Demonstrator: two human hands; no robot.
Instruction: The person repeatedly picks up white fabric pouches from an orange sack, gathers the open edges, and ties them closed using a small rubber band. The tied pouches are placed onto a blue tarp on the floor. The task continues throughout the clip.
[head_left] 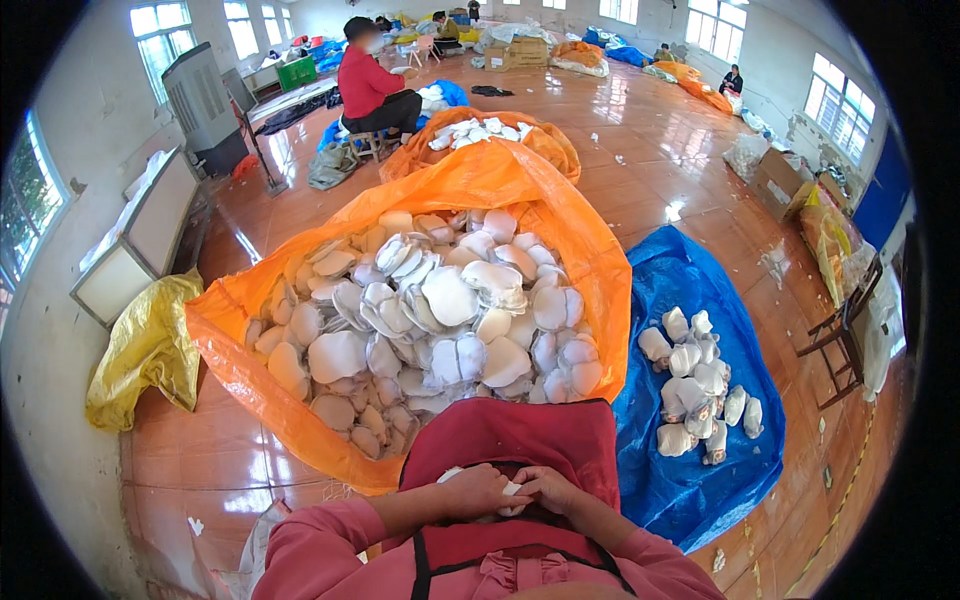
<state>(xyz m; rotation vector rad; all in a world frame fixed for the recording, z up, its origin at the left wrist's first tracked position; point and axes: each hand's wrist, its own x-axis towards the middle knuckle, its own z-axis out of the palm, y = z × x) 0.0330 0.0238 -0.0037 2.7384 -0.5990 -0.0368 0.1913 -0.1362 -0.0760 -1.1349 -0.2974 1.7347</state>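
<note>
Over the dark red apron (pixel 520 435) on my lap, both hands work close together on a soft white pad (pixel 512 490). My left hand (pixel 478 491) is closed around it, and part of the white shows past the knuckles. The fingers of my right hand (pixel 548 489) pinch at its edge, closed as well. Most of the pad is hidden by my fingers. Just beyond my knees, an orange sack (pixel 585 230) lies spread wide, heaped with flat, rounded white pads (pixel 450 295) with greyish edges.
A blue tarp (pixel 650 500) on the right bears several bundled white pieces (pixel 690 385). Yellow sacking (pixel 150 350) lies left. Ahead, a person in red (pixel 370 85) sits on a stool beside another orange sack (pixel 555 150). A wooden chair (pixel 850 345) stands far right.
</note>
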